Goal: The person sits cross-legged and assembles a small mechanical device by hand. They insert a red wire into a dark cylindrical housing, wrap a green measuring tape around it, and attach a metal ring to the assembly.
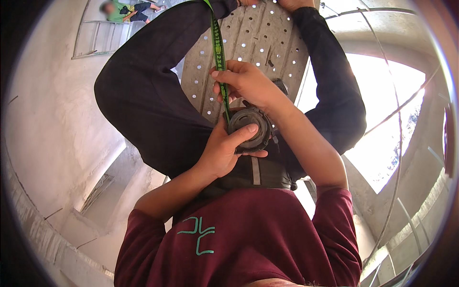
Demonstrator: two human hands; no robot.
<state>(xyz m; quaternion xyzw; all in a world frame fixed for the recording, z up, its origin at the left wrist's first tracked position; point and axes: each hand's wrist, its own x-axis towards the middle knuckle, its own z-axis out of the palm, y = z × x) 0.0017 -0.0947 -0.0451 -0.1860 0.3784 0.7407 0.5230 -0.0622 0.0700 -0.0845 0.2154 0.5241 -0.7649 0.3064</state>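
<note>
My left hand (219, 150) grips a round dark tape measure (247, 125) in my lap, its thumb lying across the face of the case. From the case a green tape blade (219, 52) with black markings runs up past my bent left leg and out of the top of the picture. Just above the case, my right hand (243, 85) has its fingers closed round the blade, thumb on its near side. A small dark object (279, 86) shows partly behind my right wrist; its kind is unclear.
I sit with legs folded on a perforated metal plank (258, 43). Beside its right edge, bright daylight comes through an opening (387, 115) crossed by a cable (398, 110). Bare plaster walls (52, 119) stand around. A person in green (114, 12) is far off at the upper left.
</note>
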